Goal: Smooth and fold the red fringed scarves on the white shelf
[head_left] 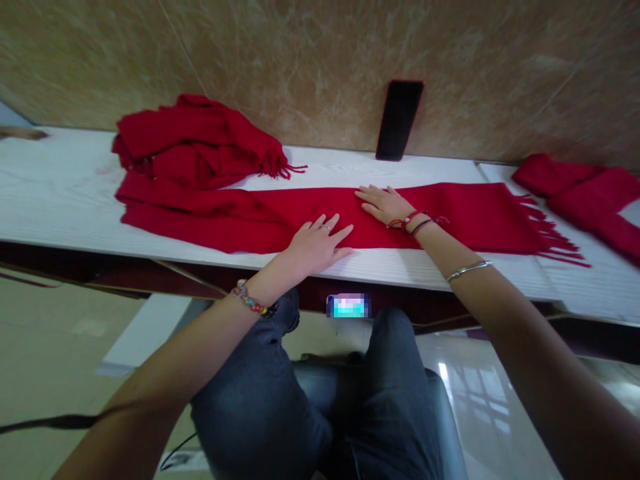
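Observation:
A red fringed scarf [465, 217] lies stretched lengthwise along the white table, its fringe pointing right. Toward the left its cloth is wrinkled and runs into a bunched red heap [195, 147] with another fringe. My left hand [320, 243] rests on the scarf near its front edge, fingers spread, a ring on one finger. My right hand [385, 205] lies flat on the scarf a little farther right, fingers stretched out. Neither hand grips the cloth.
A black phone with a red edge [400, 120] leans upright against the marbled wall [320, 60]. Another folded red cloth [585, 193] lies at the right. The white tabletop [60, 187] ends just before my knees, and a lit, blurred screen [349, 305] shows below its edge.

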`<state>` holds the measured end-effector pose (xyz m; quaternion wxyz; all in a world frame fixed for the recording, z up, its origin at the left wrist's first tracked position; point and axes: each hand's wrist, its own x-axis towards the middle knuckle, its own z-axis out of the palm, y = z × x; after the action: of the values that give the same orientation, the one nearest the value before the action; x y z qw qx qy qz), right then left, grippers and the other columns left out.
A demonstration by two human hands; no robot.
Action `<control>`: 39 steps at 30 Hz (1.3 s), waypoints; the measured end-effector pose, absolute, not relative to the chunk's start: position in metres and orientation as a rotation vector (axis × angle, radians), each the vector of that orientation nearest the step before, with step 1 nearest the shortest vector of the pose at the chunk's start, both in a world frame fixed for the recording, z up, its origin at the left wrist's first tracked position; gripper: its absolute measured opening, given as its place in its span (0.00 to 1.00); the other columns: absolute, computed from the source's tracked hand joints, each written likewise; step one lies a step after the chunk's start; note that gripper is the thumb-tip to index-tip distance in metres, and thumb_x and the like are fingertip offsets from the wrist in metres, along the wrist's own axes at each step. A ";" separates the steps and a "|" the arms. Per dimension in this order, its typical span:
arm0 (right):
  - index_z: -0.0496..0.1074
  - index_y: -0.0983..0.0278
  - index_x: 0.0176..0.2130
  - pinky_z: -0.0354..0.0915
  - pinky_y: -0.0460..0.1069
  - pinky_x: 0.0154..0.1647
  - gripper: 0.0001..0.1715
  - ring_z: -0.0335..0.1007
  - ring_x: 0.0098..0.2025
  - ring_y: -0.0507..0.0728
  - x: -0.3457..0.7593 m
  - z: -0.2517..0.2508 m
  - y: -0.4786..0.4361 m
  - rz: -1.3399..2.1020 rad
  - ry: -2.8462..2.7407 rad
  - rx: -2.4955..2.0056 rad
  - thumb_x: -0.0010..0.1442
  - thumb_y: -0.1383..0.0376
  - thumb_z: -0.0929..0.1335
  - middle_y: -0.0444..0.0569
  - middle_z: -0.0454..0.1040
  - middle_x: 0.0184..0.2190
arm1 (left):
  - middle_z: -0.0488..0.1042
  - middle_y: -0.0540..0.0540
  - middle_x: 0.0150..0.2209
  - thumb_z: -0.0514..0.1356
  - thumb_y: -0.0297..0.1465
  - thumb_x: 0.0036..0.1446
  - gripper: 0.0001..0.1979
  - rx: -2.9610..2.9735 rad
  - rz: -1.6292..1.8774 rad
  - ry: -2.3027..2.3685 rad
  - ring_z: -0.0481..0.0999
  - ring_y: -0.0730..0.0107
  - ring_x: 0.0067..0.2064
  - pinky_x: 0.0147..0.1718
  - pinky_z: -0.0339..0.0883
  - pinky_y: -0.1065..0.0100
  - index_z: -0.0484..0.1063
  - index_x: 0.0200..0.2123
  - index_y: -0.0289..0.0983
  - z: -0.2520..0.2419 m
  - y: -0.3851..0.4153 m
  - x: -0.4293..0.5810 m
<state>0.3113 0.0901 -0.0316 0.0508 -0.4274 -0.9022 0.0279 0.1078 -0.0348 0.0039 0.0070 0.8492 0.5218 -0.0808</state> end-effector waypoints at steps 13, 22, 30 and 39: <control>0.62 0.64 0.61 0.49 0.63 0.65 0.28 0.51 0.66 0.61 0.315 -0.015 0.069 0.087 -2.511 -1.250 0.66 0.60 0.56 0.53 0.61 0.63 | 0.61 0.34 0.62 0.40 0.37 0.68 0.25 2.863 -0.038 1.562 0.61 0.58 0.63 0.59 0.56 0.62 0.66 0.56 0.29 -0.001 -0.029 0.121; 0.63 0.67 0.61 0.54 0.58 0.64 0.28 0.56 0.64 0.59 0.318 -0.021 0.071 0.192 -2.595 -1.205 0.65 0.60 0.60 0.55 0.64 0.61 | 0.66 0.41 0.60 0.43 0.34 0.67 0.21 2.810 0.100 1.628 0.65 0.57 0.60 0.58 0.54 0.52 0.66 0.57 0.38 -0.009 -0.018 0.119; 0.61 0.65 0.62 0.49 0.62 0.65 0.30 0.50 0.66 0.61 0.317 -0.032 0.073 0.156 -2.687 -1.252 0.66 0.56 0.58 0.56 0.57 0.65 | 0.64 0.40 0.61 0.46 0.37 0.66 0.22 2.841 -0.027 1.526 0.64 0.57 0.61 0.59 0.53 0.54 0.64 0.60 0.39 -0.004 -0.017 0.099; 0.62 0.65 0.61 0.52 0.64 0.63 0.29 0.52 0.66 0.62 0.321 -0.037 0.079 0.180 -2.668 -1.187 0.65 0.55 0.59 0.57 0.58 0.64 | 0.68 0.39 0.56 0.53 0.36 0.62 0.19 2.889 0.157 1.563 0.66 0.59 0.58 0.60 0.51 0.52 0.69 0.54 0.36 -0.002 -0.010 0.022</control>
<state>0.3209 0.0792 -0.0374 0.1078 -0.4032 -0.9067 0.0610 0.0223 -0.0102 -0.0025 -0.0733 0.8761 0.4742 0.0478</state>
